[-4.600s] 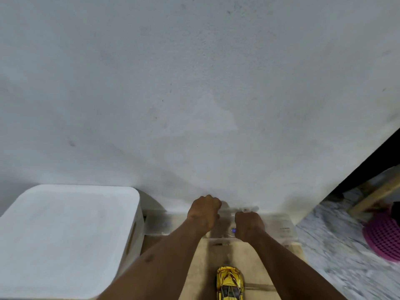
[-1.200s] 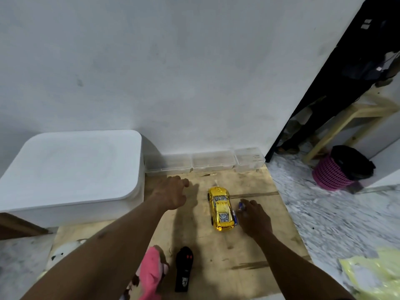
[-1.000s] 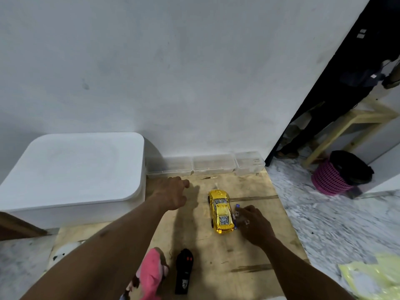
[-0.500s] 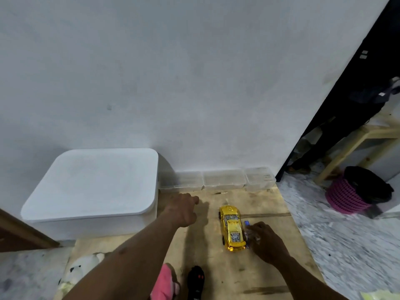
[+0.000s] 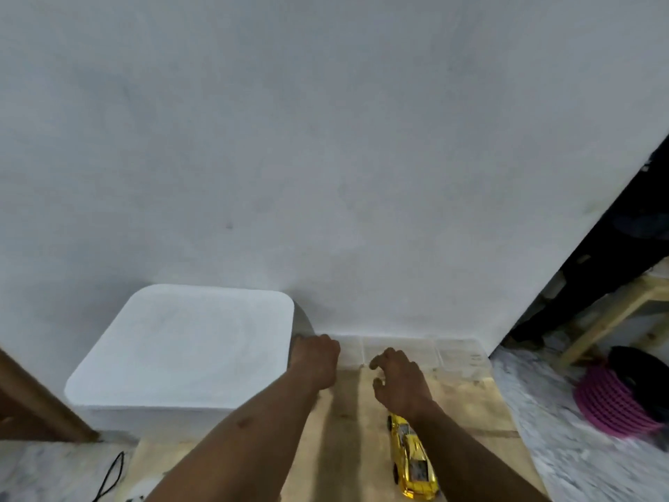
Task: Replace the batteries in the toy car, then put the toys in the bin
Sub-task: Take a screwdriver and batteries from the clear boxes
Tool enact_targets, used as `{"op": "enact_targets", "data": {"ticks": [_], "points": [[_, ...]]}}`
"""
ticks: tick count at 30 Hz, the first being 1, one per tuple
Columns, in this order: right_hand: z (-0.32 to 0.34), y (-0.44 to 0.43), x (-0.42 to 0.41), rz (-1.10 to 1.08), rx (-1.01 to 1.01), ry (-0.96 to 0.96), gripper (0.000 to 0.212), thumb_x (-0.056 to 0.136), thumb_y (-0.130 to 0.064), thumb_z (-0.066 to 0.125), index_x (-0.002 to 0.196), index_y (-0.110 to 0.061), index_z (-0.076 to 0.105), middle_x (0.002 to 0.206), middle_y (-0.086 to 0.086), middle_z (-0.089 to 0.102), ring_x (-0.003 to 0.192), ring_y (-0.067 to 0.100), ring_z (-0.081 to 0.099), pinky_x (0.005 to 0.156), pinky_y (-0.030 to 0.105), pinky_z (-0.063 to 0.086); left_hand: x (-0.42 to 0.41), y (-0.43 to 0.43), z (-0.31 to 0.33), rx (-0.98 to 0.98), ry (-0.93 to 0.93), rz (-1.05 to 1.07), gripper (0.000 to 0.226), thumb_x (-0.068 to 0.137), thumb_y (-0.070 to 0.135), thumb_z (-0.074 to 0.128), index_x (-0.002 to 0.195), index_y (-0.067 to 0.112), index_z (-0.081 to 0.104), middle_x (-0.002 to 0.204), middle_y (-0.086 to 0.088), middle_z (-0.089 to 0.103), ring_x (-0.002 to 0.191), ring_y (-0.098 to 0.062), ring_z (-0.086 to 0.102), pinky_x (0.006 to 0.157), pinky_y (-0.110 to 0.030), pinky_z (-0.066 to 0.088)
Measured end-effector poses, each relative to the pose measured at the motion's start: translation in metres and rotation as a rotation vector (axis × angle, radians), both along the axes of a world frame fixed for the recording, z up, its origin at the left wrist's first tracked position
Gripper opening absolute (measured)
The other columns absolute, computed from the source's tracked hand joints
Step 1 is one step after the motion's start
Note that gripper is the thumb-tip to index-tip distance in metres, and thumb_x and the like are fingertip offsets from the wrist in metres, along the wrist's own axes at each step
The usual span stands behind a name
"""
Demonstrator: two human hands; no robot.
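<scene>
Both hands are now out at the far edge of the wooden board (image 5: pixel 344 411), by the row of clear plastic boxes (image 5: pixel 398 351) along the wall. Half a second ago the right hand (image 5: pixel 402 385) was down beside the yellow toy car (image 5: pixel 412 461), fingers on something small and blue against the car's side; now it has left the car and reaches forward, fingers spread and curled, holding nothing visible. The blue item is not in view, so whether it was dropped or palmed cannot be told. The left hand (image 5: pixel 315 364) is a loose fist near the corner where the white lidded bin (image 5: pixel 188 349) meets the clear boxes; closed, but whether it holds anything cannot be told.

The car sits upright on the board near its right edge, close to the person, partly under the right wrist, untouched. The bin lid is on. The camera has tilted up, so the other toys are out of frame.

Judgement: still in the battery step, probably going to the clear boxes for batteries or to drop old ones. The car does not look opened from this side. No toys binned yet.
</scene>
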State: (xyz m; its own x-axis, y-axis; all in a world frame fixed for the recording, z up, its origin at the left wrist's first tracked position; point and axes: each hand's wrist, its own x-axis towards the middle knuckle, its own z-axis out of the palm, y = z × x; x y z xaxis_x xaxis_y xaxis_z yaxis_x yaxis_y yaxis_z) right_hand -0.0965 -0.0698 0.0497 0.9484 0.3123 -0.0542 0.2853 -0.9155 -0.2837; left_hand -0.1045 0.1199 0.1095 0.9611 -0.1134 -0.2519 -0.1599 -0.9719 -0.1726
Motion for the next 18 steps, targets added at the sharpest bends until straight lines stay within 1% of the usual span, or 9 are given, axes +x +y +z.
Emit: {"op": "enact_targets", "data": {"ticks": [3, 5, 7, 10, 13, 15, 18], "points": [[0.001, 0.028, 0.031, 0.077, -0.131, 0.055, 0.039, 0.087, -0.023, 0.056, 0.126, -0.026, 0.055, 0.13, -0.001, 0.048, 0.124, 0.02, 0.043, 0.099, 0.037, 0.035, 0.019, -0.004, -0.007, 0.056, 0.017, -0.009, 0.031, 0.088, 0.016, 0.061, 0.119, 0.015, 0.062, 0.114, -0.006, 0.065, 0.105, -0.027, 0.066, 0.09, -0.038, 0.046], [-0.005, 0.041, 0.052, 0.147, -0.202, 0.062, 0.042, 0.086, -0.019, 0.055, 0.128, -0.024, 0.053, 0.129, 0.002, 0.048, 0.124, 0.023, 0.043, 0.099, 0.04, 0.036, 0.034, -0.007, -0.017, 0.096, 0.059, -0.014, 0.031, 0.09, 0.016, 0.061, 0.12, 0.013, 0.061, 0.115, -0.007, 0.065, 0.105, -0.026, 0.066, 0.089, -0.037, 0.048], [-0.013, 0.051, 0.068, 0.206, -0.247, 0.066, 0.042, 0.084, -0.017, 0.056, 0.126, -0.021, 0.054, 0.126, 0.004, 0.049, 0.121, 0.025, 0.045, 0.097, 0.041, 0.037, 0.048, -0.007, -0.031, 0.134, 0.112, -0.007, 0.032, 0.091, 0.018, 0.062, 0.122, 0.014, 0.06, 0.119, -0.006, 0.063, 0.11, -0.026, 0.064, 0.09, -0.038, 0.048], [-0.03, 0.059, 0.086, 0.282, -0.323, 0.066, 0.045, 0.082, -0.023, 0.063, 0.126, -0.018, 0.052, 0.126, 0.007, 0.048, 0.121, 0.029, 0.045, 0.097, 0.044, 0.036, 0.067, -0.007, -0.058, 0.156, 0.196, 0.038, 0.035, 0.091, 0.025, 0.064, 0.124, 0.016, 0.059, 0.123, -0.003, 0.062, 0.114, -0.025, 0.062, 0.09, -0.038, 0.049], [-0.044, 0.067, 0.094, 0.307, -0.38, 0.052, 0.063, 0.081, -0.032, 0.07, 0.136, -0.018, 0.044, 0.135, 0.009, 0.043, 0.125, 0.032, 0.042, 0.102, 0.048, 0.033, 0.08, -0.006, -0.077, 0.131, 0.237, 0.083, 0.039, 0.092, 0.032, 0.065, 0.127, 0.015, 0.058, 0.125, -0.004, 0.063, 0.113, -0.025, 0.063, 0.088, -0.038, 0.051], [-0.051, 0.073, 0.095, 0.315, -0.385, 0.02, 0.062, 0.083, -0.025, 0.068, 0.139, -0.016, 0.042, 0.137, 0.011, 0.043, 0.124, 0.034, 0.042, 0.102, 0.048, 0.035, 0.086, -0.005, -0.084, 0.116, 0.233, 0.103, 0.04, 0.092, 0.031, 0.064, 0.127, 0.014, 0.058, 0.127, -0.007, 0.063, 0.114, -0.026, 0.062, 0.092, -0.039, 0.05], [-0.053, 0.074, 0.093, 0.344, -0.367, -0.015, 0.051, 0.085, -0.013, 0.06, 0.134, -0.01, 0.047, 0.133, 0.013, 0.045, 0.118, 0.035, 0.046, 0.096, 0.044, 0.042, 0.089, -0.002, -0.092, 0.161, 0.212, 0.061, 0.037, 0.097, 0.021, 0.055, 0.134, 0.013, 0.055, 0.135, -0.01, 0.058, 0.123, -0.029, 0.055, 0.104, -0.042, 0.044]]}}
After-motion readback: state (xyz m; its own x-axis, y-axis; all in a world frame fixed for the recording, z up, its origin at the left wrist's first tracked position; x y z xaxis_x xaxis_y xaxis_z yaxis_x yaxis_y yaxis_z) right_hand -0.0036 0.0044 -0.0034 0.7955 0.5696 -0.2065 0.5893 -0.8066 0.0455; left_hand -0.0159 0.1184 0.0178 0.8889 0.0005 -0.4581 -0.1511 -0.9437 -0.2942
